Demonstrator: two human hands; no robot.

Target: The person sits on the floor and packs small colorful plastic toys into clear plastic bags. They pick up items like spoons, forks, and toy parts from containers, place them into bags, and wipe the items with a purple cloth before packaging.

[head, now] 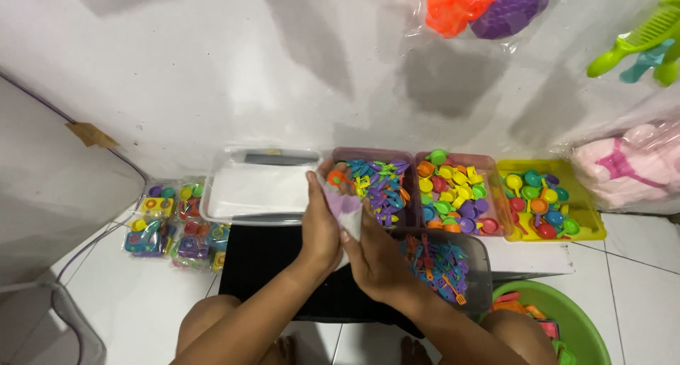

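Both hands, left hand (320, 223) and right hand (374, 255), pinch a small clear plastic bag (343, 202) open, seemingly mid-filling, so next more tiny toy utensils (379, 181) must go in.

Both hands (350, 241) grip clear bag (345, 203) over toy trays (382, 188).

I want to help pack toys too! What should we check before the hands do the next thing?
1. Both hands on the bag: left hand and right hand grip it: ok.
2. Bag open: cannot tell.
3. Something already in the bag: an orange piece shows at its top: ok.
4. Bins within reach: purple bin, pink bin, grey bin sit close: ok.
5. Bins stocked: ok.
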